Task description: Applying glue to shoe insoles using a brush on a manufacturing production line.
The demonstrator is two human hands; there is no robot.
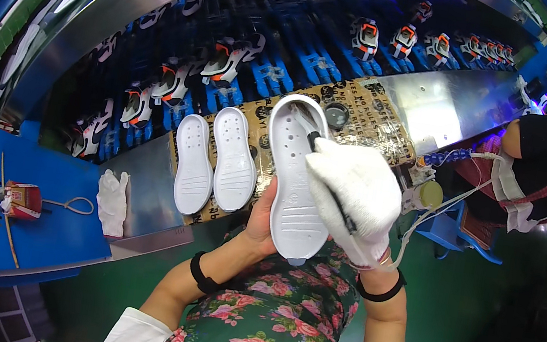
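With our left hand gripping the white shoe sole, gloved right hand closed around the brush, we should stroke evenly.

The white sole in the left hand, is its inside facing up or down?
Up: the white sole shows its raised rim and holes toward the camera.

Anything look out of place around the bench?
Mildly odd: a loose white glove lies on the metal bench, left of two white shoe soles, while the left hand is bare and the right hand gloved.
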